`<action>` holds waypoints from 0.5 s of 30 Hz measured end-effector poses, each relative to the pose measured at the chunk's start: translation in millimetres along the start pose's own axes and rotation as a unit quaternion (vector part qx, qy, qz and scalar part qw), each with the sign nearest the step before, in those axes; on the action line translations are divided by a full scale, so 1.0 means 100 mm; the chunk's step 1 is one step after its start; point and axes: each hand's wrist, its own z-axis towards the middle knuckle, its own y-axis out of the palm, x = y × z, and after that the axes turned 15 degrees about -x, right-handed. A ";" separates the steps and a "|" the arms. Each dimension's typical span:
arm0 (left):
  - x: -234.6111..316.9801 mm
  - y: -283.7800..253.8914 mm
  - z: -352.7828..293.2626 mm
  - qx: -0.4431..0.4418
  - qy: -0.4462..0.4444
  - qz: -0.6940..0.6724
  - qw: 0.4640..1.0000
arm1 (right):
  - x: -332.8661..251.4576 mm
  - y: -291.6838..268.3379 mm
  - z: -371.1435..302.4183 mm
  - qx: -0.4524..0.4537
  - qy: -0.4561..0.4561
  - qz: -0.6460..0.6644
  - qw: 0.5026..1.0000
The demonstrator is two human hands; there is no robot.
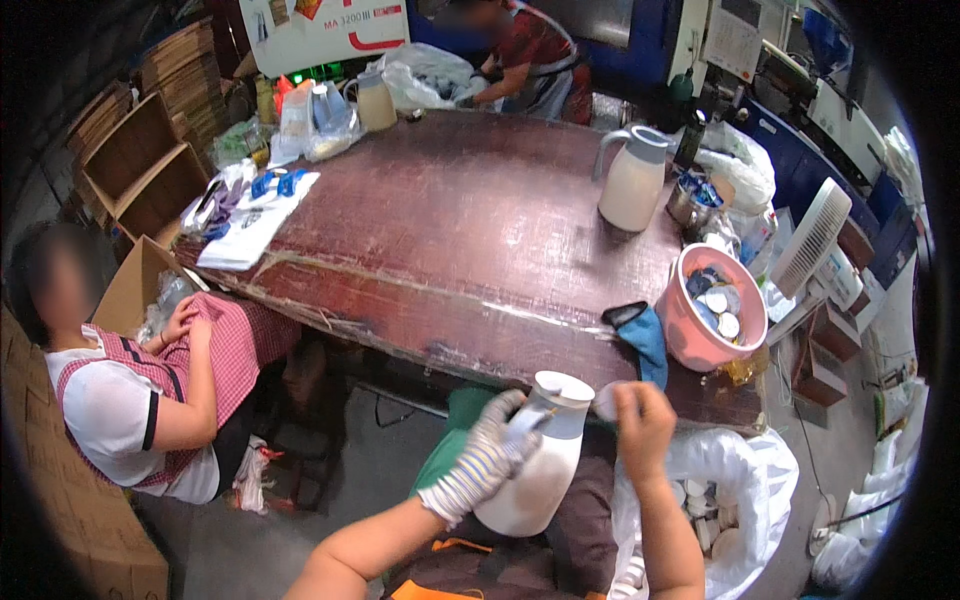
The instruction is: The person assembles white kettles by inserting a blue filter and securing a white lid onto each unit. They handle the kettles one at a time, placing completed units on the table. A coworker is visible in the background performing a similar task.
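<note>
The jug has a smooth off-white body, a grey collar and a white top; it leans over the lap, before the near edge of the worktop. The left hand, in a striped glove, has its fingers curled round the handle; the bare right hand's fingers pinch one pale disc just beside the collar. The worktop is dark red-brown, glossy and scuffed, in a cluttered workshop with stacked cartons and one fan. It carries a second jug, at least one more among bags far left, one pink bucket and one blue cloth. Two other people are present, one seated, one bending beyond the far edge.
</note>
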 end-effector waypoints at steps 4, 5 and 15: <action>0.05 -0.20 -0.10 -0.003 0.014 -0.015 1.000 | 0.38 0.04 -0.34 -0.074 0.107 0.255 0.958; -0.03 -0.24 -0.12 0.004 0.029 -0.019 0.999 | 0.37 0.08 -0.44 -0.099 0.102 0.292 0.946; 0.23 -0.26 -0.10 -0.018 -0.015 0.190 0.982 | -0.04 0.25 -0.67 -0.242 0.104 0.430 0.864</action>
